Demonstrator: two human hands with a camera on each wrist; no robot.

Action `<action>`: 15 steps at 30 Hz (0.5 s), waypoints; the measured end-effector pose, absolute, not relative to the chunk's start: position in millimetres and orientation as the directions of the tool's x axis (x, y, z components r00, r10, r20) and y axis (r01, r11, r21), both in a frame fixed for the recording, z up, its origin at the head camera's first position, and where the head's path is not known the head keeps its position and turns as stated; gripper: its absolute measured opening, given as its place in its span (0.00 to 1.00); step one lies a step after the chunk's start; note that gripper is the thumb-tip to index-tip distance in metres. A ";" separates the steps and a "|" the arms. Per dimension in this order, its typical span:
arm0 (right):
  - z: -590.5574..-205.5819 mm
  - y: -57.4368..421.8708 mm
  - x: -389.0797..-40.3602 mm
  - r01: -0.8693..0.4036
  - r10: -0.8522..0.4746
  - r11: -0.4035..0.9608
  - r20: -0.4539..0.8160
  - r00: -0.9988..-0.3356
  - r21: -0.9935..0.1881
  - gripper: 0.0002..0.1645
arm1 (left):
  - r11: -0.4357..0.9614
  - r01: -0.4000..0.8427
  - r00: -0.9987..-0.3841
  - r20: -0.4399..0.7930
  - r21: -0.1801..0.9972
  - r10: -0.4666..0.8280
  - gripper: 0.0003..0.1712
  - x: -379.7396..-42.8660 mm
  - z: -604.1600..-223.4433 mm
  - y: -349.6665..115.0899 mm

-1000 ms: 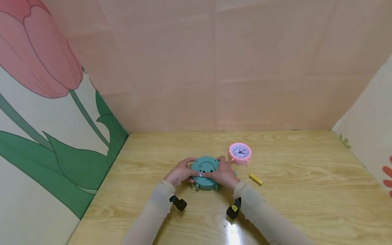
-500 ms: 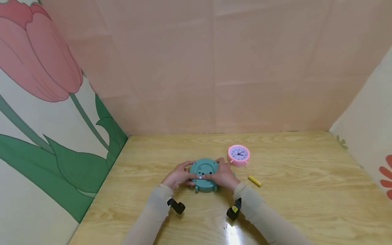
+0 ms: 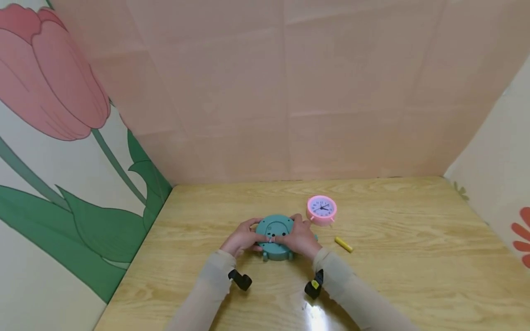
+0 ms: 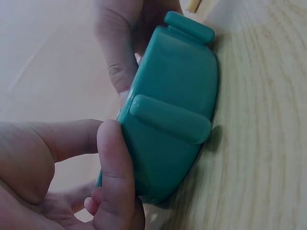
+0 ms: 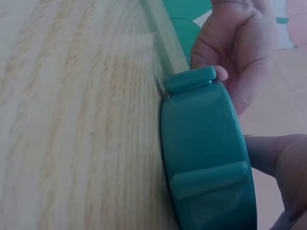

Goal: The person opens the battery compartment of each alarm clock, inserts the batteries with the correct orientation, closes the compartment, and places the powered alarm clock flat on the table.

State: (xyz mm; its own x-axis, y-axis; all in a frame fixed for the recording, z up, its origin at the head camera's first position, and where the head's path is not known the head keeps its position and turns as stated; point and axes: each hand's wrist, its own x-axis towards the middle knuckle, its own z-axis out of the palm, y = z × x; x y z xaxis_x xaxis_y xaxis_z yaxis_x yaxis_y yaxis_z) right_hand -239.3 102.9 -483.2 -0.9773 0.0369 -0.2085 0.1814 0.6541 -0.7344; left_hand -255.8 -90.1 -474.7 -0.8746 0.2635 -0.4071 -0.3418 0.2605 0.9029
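Observation:
A teal round alarm clock (image 3: 276, 251) lies face down on the wooden table, its back with dark knobs turned up and its stubby feet toward me. My left hand (image 3: 243, 237) grips its left rim, the thumb laid over the back. From the right, my right hand (image 3: 302, 237) holds the opposite rim, its thumb also on the back. Both thumb tips meet at a small pale spot near the middle, mostly covered by them. In the left wrist view, fingers touch the side of the teal clock (image 4: 172, 72). The right wrist view shows its curved side and feet.
A pink alarm clock (image 3: 321, 209) sits face up just beyond my right hand. To the right lies a yellow cylinder (image 3: 343, 244) that looks like a battery. The wooden table (image 3: 406, 257) meets a pink wall behind and flower-patterned walls at the sides.
The head view has shifted slightly. Both hands keep their hold on the teal clock, and the pale spot between the thumbs is now more covered.

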 end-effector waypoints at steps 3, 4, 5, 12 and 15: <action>-482.3 108.5 -242.3 0.159 -0.014 0.627 -0.216 -0.976 -0.762 0.49 | 0.255 -0.345 -0.873 -0.409 0.903 0.267 0.43 -255.9 -474.4 -90.7; -481.6 111.8 -243.6 0.152 -0.038 0.609 -0.221 -0.975 -0.778 0.46 | 0.251 -0.348 -0.871 -0.410 0.904 0.269 0.43 -255.6 -474.2 -91.3; -479.9 115.3 -244.6 0.148 -0.066 0.585 -0.229 -0.971 -0.797 0.43 | 0.246 -0.351 -0.870 -0.412 0.903 0.272 0.43 -255.5 -474.0 -92.2; -474.6 135.6 -244.7 0.139 -0.192 0.477 -0.257 -0.947 -0.868 0.36 | 0.230 -0.357 -0.866 -0.413 0.905 0.282 0.42 -255.1 -476.8 -95.0; -478.4 135.5 -244.0 0.106 -0.178 0.520 -0.228 -0.957 -0.848 0.37 | 0.220 -0.355 -0.864 -0.409 0.909 0.294 0.42 -254.3 -480.6 -92.9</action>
State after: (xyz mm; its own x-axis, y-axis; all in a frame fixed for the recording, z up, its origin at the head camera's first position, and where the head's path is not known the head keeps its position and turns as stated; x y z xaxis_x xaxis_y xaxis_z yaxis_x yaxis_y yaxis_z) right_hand -244.0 135.5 -478.4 -0.9572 -0.1778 -0.2284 0.1058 0.5196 -0.8479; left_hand -254.3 -92.9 -480.6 -0.8642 0.2936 -0.4086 -0.3551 0.2196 0.9087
